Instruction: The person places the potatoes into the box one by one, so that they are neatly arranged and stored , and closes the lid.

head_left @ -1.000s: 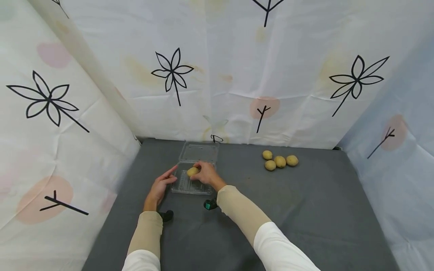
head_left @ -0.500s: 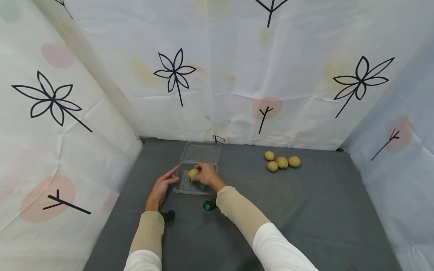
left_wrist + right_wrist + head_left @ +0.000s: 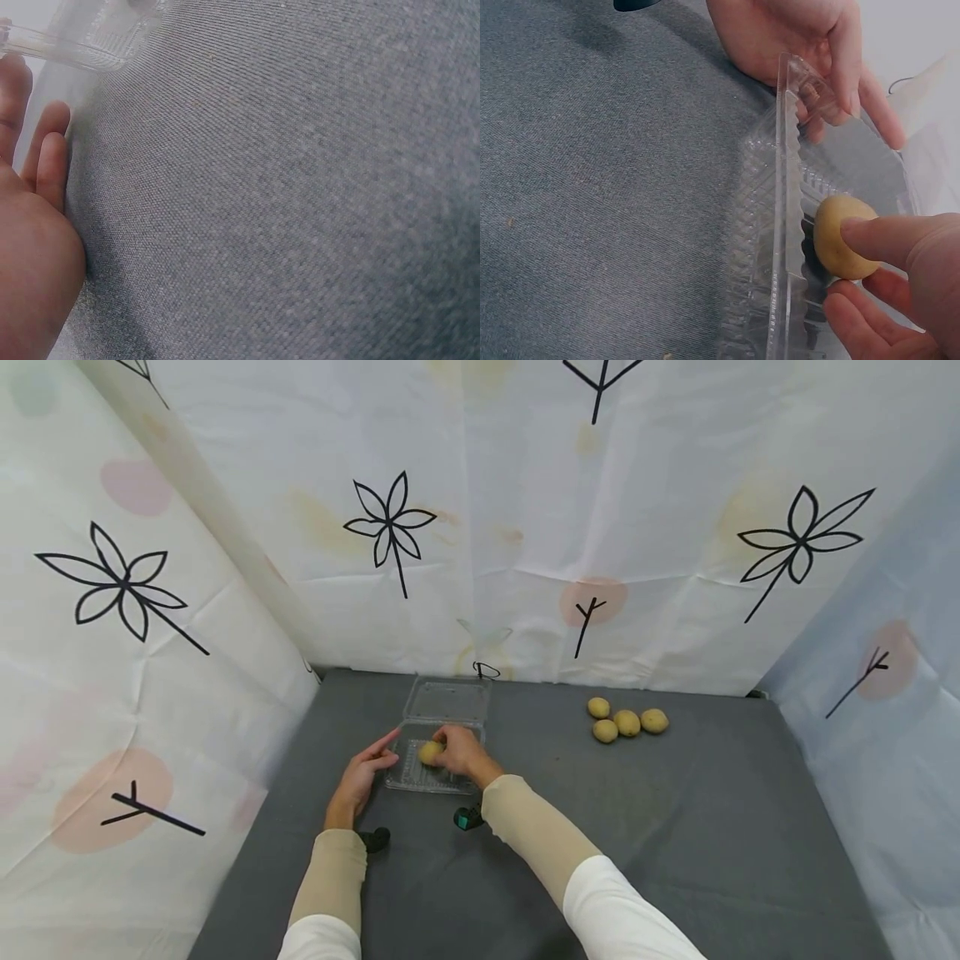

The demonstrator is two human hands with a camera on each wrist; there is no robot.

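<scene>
A clear plastic clamshell container (image 3: pixel 405 777) lies on the grey table with its lid (image 3: pixel 448 700) folded back toward the wall. Inside its base, my right hand (image 3: pixel 461 750) holds a yellow potato (image 3: pixel 832 251) between thumb and fingers. The thumb lies on the potato's side in the right wrist view, with fingertips under it. Against the container's left side rests my left hand (image 3: pixel 356 781), its fingers extended along the rim. In the left wrist view that hand (image 3: pixel 34 240) shows at the left edge, close to the clear plastic.
Several more potatoes (image 3: pixel 627 722) sit grouped at the back of the grey table (image 3: pixel 600 827), right of the container. Patterned white cloth (image 3: pixel 510 527) hangs behind and at both sides. A dark wrist device (image 3: pixel 467 817) shows by the right wrist.
My right hand has lowered the potato slightly into the container's base, and its fingers cover more of it. The left hand stays at the container's side. The head view has shifted a little.
</scene>
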